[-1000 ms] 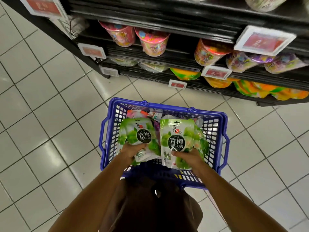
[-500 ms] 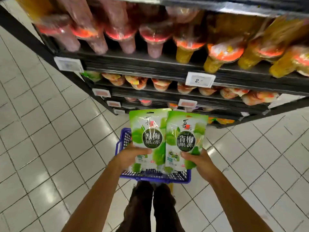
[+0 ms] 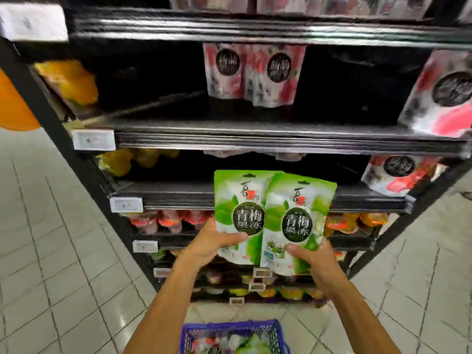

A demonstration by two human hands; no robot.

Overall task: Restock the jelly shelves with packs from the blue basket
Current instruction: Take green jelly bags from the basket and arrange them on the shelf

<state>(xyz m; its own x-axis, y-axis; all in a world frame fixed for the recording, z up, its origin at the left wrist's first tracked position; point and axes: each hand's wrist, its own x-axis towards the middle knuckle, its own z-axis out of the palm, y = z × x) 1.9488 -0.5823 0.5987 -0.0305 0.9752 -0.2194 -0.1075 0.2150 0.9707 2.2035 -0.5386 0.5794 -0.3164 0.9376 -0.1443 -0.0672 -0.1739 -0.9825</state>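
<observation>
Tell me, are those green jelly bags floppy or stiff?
Probably fairly stiff: both green packs stand upright though gripped only near the bottom. Likely light, since the left hand and right hand carry one each. The glossy film might be slippery.

Only legible print is on the two packs above the blue basket (image 3: 186,335): the left green pack (image 3: 237,215) and right green pack (image 3: 297,223) each say 青梅果冻 in white on a dark round badge. The pink packs (image 3: 278,72) and shelf price tags (image 3: 93,139) higher above the basket are too blurry to read.
</observation>
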